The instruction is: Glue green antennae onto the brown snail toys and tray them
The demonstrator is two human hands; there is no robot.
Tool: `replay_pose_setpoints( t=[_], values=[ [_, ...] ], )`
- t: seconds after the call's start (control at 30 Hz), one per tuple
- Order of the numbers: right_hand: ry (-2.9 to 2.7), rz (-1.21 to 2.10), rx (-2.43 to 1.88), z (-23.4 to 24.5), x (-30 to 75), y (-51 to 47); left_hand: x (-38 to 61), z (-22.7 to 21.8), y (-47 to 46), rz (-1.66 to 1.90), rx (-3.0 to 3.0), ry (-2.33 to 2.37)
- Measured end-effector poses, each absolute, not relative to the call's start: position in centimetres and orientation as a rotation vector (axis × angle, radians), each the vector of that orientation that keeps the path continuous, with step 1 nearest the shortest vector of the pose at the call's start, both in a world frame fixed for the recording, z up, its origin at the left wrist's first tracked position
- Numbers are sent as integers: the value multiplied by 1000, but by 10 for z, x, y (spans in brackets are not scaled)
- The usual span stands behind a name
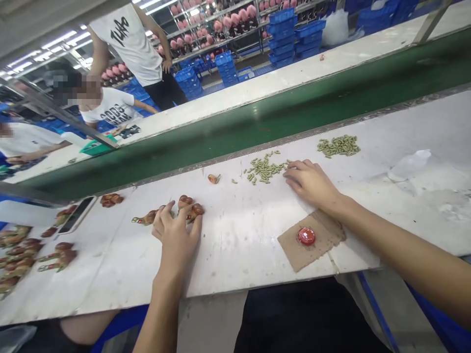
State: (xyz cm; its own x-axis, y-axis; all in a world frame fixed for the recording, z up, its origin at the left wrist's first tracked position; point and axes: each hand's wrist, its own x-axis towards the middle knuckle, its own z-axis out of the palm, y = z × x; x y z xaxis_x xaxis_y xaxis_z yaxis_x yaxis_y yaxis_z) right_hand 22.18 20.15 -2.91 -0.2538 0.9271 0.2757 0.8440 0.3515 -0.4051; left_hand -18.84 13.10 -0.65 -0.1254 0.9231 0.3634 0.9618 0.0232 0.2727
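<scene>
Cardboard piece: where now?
Head view, right of centre: the cardboard lies on the table near its front edge, below the right hand, with a glossy red item on it.

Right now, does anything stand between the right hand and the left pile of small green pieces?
Nothing visible does: the right hand is at the right edge of the left green pile. The red round piece on cardboard lies nearer the camera, outside that path.
</scene>
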Motion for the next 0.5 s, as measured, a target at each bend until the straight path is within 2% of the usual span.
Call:
replay_pose_setpoints(
  t=[0.23,0.5],
  values=[
    [-2013,273,-1686,-18,222,209,-132,-11,88,-784,-2353,-2058],
    [-1853,443,-1793,-4,201,229,-81,-6,68,-882,-2631,-2132]
  ],
)
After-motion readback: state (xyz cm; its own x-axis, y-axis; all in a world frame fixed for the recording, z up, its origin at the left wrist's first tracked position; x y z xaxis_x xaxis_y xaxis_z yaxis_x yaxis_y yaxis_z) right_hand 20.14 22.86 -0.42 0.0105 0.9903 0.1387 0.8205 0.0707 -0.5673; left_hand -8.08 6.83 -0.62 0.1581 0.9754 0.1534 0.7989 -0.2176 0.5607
